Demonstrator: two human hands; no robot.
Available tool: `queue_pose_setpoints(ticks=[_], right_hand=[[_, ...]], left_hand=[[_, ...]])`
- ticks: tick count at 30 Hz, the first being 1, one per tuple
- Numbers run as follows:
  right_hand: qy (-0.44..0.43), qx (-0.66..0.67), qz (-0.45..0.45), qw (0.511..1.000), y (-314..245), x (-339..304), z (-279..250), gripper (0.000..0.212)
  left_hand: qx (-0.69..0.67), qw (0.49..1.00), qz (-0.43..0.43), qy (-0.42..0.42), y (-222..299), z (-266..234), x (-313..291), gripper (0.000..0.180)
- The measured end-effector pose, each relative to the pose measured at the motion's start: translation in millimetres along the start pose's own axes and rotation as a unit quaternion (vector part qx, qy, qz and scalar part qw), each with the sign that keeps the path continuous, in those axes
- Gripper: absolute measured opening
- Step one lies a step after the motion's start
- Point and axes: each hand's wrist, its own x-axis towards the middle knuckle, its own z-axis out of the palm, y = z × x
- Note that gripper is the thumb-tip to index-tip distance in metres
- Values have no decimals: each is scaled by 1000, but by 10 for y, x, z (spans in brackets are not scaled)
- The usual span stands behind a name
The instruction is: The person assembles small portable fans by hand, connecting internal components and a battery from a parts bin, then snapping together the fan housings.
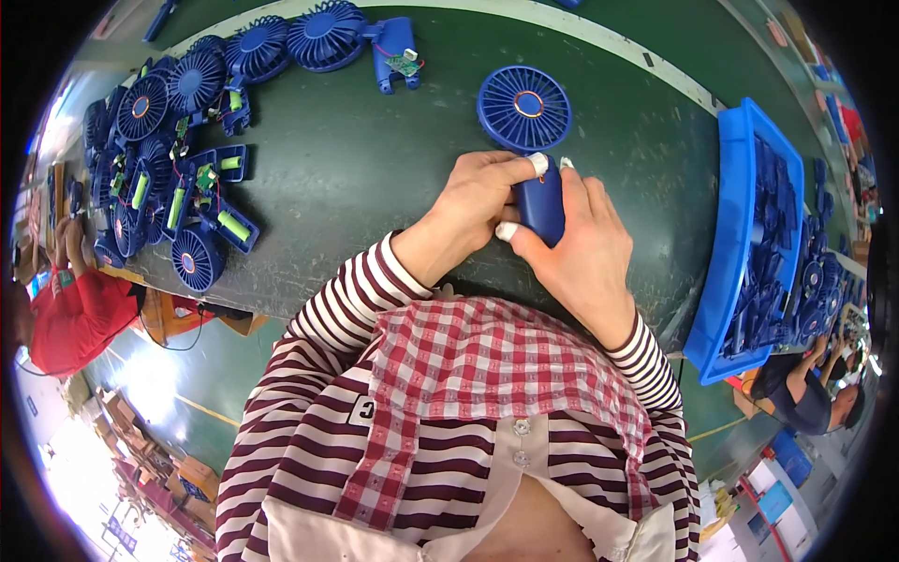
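Note:
A blue handheld fan (540,201) lies on the green bench in front of me, its round slatted head pointing away and its smooth handle toward me. My left hand (473,201) closes on the handle's left side, thumb pressed near the neck. From the other side my right hand (590,234) grips the same handle, with thumb and fingers along its edge. White wraps cover several of my fingertips. The underside of the handle is hidden.
Blue fans (197,80) with open handles, green batteries and circuit boards are heaped at the left. A blue bin (726,234) of blue plastic parts stands at the right. One opened handle (396,56) lies at the far side. People sit at both sides.

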Motion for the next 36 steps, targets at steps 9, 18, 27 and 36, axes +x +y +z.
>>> queue_pose_setpoints(ticks=[9,18,27,36], right_hand=[[-118,54,111,985,211,-301,-198,86],[-121,120,141,975,223,-265,-95,83],[-21,174,112,978,253,-288,8,76],[28,34,32,999,57,-47,57,66]], left_hand=[[26,1000,-1,-7,16,-54,52,33],[12,1000,-12,-11,1,-64,85,33],[-7,999,15,-45,35,-97,74,32],[11,999,33,22,-25,90,31,22]])
